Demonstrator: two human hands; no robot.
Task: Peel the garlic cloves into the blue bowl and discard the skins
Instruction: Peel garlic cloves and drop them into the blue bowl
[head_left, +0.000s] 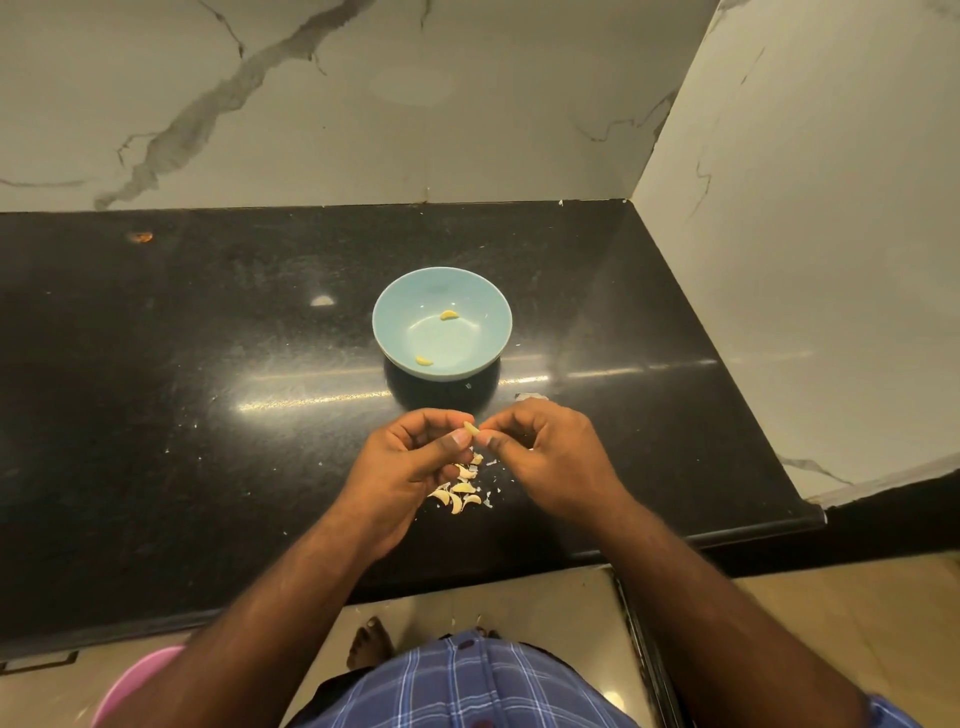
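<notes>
Your left hand (415, 457) and your right hand (540, 447) both pinched one small pale garlic clove (470, 428) at their fingertips, just above the scattered pile of unpeeled cloves and papery skins (460, 491) on the black polished stone counter (208, 338). Beyond them, the round light-blue ceramic bowl (395, 332) held only two peeled yellow cloves (449, 315), so you were early on, I judged: most cloves remained and the skins were not yet discarded.

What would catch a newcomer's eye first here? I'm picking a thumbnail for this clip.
Probably the blue bowl at the middle of the black counter, with two peeled cloves inside. Just in front of it, the left hand and right hand pinch one garlic clove between them, above a small pile of cloves and skins on the counter.
</notes>
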